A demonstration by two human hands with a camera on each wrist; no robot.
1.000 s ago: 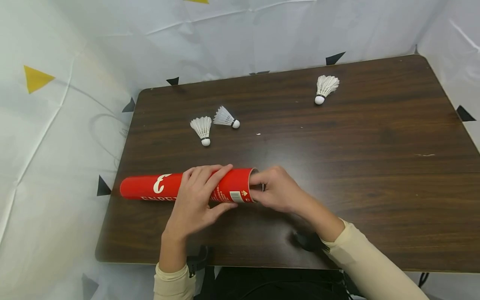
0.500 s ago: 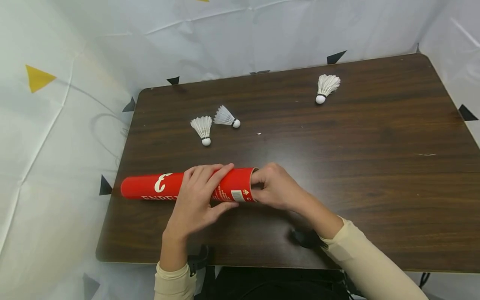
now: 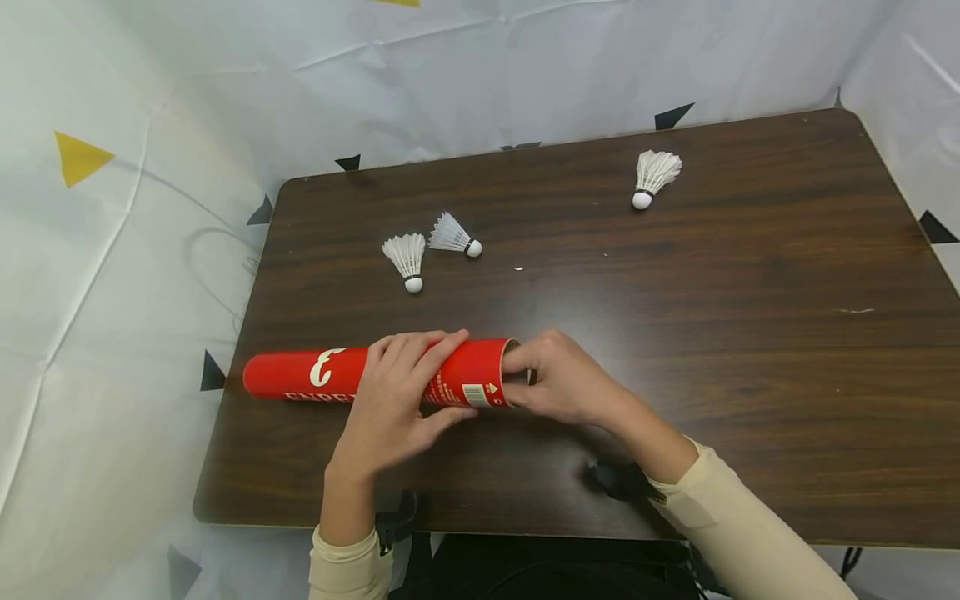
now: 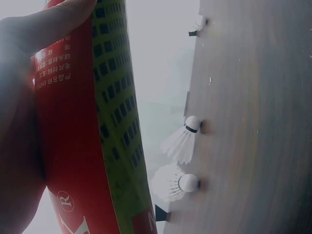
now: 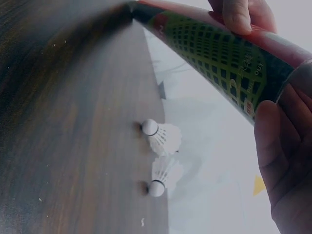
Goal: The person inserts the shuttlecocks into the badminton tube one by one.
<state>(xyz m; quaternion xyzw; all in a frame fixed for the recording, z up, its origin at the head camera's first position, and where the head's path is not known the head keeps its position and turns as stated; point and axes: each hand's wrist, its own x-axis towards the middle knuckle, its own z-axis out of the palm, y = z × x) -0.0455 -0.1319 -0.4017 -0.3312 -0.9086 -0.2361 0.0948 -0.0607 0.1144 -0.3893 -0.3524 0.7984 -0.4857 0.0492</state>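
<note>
A red shuttlecock tube (image 3: 283, 375) lies along the table, its cut end facing right. My left hand (image 3: 399, 396) grips it from above, fingers over the far side and thumb along the near side. The fingers of my right hand (image 3: 566, 382) reach into that end, so their tips are hidden. A small pale sliver shows between thumb and fingers; whether they hold something inside cannot be told. From the right wrist, the tube (image 5: 214, 53) shows a green netted side. Beyond the tube lie two white shuttlecocks, one on the left (image 3: 405, 254) and one beside it (image 3: 453, 235).
A third shuttlecock (image 3: 655, 177) lies near the back edge of the brown wooden table (image 3: 750, 333), right of centre. White sheeting (image 3: 465, 75) hangs behind and at the sides. A small white scrap (image 3: 518, 268) sits mid-table.
Almost nothing differs. My right hand shifts very slightly at the tube's end, while the left hand, the tube and the shuttlecocks stay in place.
</note>
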